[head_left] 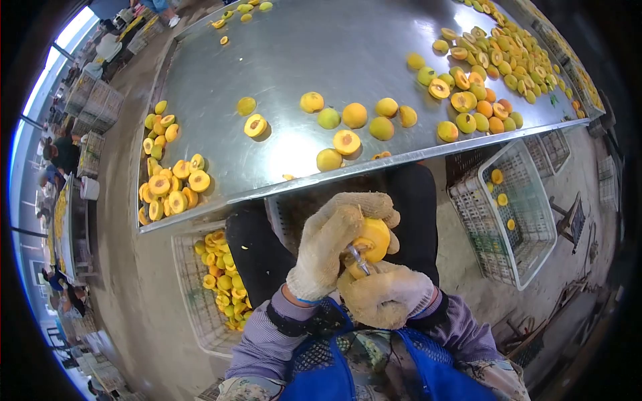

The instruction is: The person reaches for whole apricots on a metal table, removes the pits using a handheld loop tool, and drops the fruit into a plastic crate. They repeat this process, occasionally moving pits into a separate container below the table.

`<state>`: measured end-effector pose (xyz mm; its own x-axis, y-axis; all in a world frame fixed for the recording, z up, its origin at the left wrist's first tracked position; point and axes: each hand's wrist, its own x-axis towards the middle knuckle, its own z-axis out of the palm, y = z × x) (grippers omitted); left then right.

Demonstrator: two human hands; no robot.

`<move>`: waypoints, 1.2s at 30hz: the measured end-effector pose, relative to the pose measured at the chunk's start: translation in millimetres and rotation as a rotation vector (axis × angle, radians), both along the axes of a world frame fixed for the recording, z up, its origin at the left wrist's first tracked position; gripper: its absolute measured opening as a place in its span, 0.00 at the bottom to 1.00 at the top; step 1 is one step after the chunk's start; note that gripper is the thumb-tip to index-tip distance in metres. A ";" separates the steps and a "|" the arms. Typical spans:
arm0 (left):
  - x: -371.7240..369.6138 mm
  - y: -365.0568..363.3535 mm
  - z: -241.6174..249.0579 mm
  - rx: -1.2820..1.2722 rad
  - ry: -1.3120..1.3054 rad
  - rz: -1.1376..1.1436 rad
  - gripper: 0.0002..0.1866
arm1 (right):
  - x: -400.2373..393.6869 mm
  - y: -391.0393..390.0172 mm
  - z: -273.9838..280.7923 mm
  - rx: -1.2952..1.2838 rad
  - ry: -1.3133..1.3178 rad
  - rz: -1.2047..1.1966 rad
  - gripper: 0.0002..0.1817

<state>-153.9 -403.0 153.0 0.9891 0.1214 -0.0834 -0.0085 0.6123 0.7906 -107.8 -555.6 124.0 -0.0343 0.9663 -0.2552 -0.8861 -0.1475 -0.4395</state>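
Both of my hands wear off-white knitted gloves and meet over my lap, just below the table's near edge. My left hand is wrapped around a halved yellow peach, its cut face turned toward my right hand. My right hand is closed around a small metal pitting tool. The tool's shiny end is at the peach's cut face; its handle is mostly hidden in the glove. Whether a stone is still in the peach cannot be made out.
Whole and halved peaches lie on a metal table, piled thickest at the right. A plastic crate of peach pieces stands at my left. Another crate at my right holds a few pieces. Other people work far left.
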 end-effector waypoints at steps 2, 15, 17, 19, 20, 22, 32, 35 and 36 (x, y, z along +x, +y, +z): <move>-0.2 -2.7 1.0 -0.029 0.028 0.023 0.25 | -3.9 -3.1 -2.9 -0.062 -0.049 -0.018 0.09; -3.0 3.9 -13.0 -0.113 -0.050 -0.099 0.28 | -21.3 -16.0 -53.3 -0.041 -0.105 -0.058 0.16; -2.7 4.7 -13.0 -0.146 -0.012 -0.093 0.29 | -19.0 -13.4 -40.7 -0.064 -0.040 -0.033 0.15; -3.4 3.9 -15.5 -0.177 0.026 -0.090 0.30 | -9.4 -2.1 -9.9 -0.086 0.024 -0.012 0.14; -3.3 3.6 -19.2 -0.295 0.085 -0.115 0.31 | -0.4 5.8 8.2 -0.120 -0.242 0.172 0.19; -1.5 8.4 -20.2 -0.385 0.111 -0.095 0.32 | -4.4 18.9 -15.3 0.118 -0.185 0.071 0.20; -69.8 90.0 -57.4 0.254 0.299 0.758 0.24 | 10.2 17.6 1.9 -0.332 -0.378 0.059 0.06; -141.2 141.0 -114.6 0.486 0.440 1.059 0.20 | 12.1 17.3 -6.9 -0.338 -0.412 0.012 0.07; -172.1 160.9 -143.0 0.329 0.567 1.105 0.21 | 14.6 19.3 -3.8 -0.382 -0.363 0.049 0.08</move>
